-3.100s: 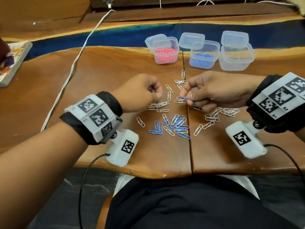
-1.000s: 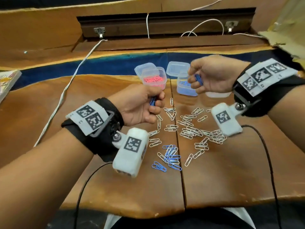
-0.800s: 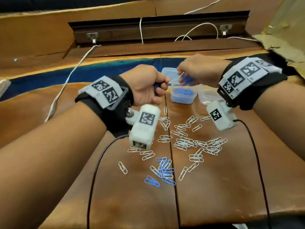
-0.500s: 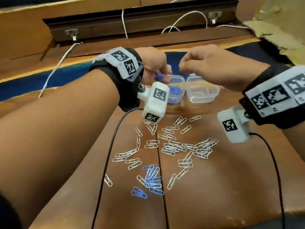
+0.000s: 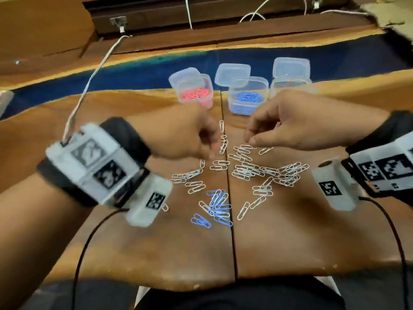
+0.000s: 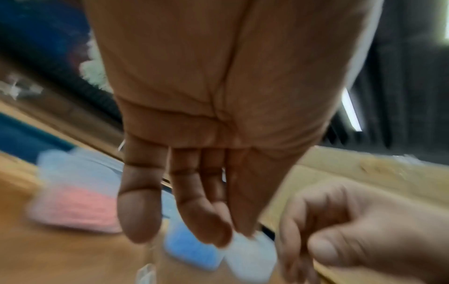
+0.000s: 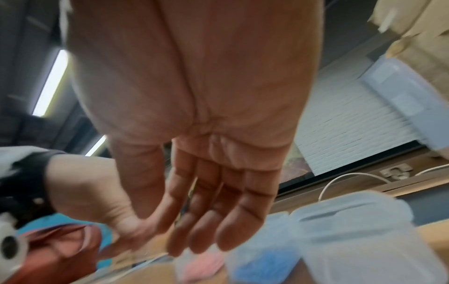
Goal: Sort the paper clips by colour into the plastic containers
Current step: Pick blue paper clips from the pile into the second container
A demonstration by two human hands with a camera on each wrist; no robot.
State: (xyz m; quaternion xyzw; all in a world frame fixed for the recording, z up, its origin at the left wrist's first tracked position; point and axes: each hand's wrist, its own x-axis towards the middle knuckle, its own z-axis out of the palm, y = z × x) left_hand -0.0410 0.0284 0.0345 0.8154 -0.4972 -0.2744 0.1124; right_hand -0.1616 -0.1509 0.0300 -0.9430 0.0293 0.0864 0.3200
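- Your left hand hovers mid-frame over the white clips, fingers loose, grip empty.
- Your right hand sits just right of it, fingers relaxed, holding nothing.
- Blue clips lie below centre on the worktop.
- Pink tub, blue tub and clear tub stand open, upper centre.

Brown wood desk, blue band across back. White paper clips scattered; blue paper clips clustered. Containers translucent: pink fill, blue fill, third seemingly colourless.
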